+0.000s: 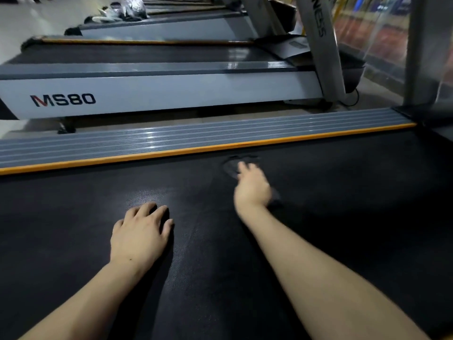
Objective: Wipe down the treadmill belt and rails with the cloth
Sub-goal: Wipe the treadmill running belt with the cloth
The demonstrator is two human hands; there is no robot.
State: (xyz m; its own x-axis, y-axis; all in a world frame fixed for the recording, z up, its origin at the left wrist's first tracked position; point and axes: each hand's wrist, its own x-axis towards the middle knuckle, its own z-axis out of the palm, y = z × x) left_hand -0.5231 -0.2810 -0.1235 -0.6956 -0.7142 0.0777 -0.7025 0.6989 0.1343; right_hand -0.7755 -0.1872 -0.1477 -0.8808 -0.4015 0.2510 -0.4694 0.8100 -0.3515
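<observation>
The black treadmill belt (343,217) fills the lower view. Along its far side run an orange strip and the grey ribbed side rail (171,141). My left hand (141,231) rests palm down on the belt, fingers spread and relaxed, holding nothing. My right hand (252,187), blurred by motion, is further forward on the belt and holds a dark cloth (231,165) against it. The cloth is nearly the belt's colour; its edges show ahead of the hand and to its right. Most fingers of that hand are hidden.
A second treadmill marked MS80 (63,100) stands parallel beyond the rail, with more machines behind it. A grey upright (318,33) of that machine rises at upper right. A dark post (426,57) stands at this treadmill's front right, beside a glass wall.
</observation>
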